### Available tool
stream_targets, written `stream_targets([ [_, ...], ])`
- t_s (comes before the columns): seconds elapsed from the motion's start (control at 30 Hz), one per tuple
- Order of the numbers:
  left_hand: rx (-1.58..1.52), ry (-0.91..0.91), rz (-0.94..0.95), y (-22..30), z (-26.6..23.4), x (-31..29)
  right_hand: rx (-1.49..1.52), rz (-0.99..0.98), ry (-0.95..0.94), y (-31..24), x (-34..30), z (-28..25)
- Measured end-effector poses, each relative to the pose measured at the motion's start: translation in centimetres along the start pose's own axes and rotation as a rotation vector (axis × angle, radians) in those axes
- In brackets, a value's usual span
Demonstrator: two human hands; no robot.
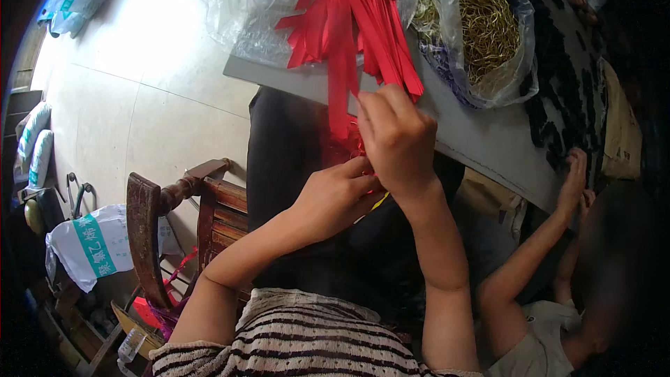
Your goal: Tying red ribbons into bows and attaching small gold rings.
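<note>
Ideally, you let the red ribbon (338, 91) hang untwisted past the table's (467, 126) edge — your right hand's (398, 139) grip is pinched narrow beside it, on what is unclear, while your left hand's (335, 192) grip below cannot be told.

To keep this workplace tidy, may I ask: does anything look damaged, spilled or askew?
The brown wooden chair at left looks worn: its finish is scuffed and patchy. The long flat red ribbons fan unevenly. No spill shows.
</note>
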State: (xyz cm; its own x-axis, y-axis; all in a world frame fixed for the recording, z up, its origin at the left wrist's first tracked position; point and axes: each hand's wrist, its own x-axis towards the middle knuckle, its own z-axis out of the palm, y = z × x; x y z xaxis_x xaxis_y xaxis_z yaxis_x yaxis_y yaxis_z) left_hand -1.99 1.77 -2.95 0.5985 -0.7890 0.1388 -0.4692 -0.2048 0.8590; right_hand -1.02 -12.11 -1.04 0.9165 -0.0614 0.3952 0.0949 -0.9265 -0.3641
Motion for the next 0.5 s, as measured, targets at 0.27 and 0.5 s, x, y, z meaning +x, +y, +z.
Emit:
stream_targets([
  [0.27, -0.485, -0.061, -0.1, 0.6, -2.7, 0.5, 0.157, 0.01, 0.06, 1.8, -0.9, -1.6],
  [0.5, -0.625, 0.011, -0.421, 2.4, -3.3, 2.2, -0.326, -0.483, -0.076, -0.6, -3.9, -7.3],
])
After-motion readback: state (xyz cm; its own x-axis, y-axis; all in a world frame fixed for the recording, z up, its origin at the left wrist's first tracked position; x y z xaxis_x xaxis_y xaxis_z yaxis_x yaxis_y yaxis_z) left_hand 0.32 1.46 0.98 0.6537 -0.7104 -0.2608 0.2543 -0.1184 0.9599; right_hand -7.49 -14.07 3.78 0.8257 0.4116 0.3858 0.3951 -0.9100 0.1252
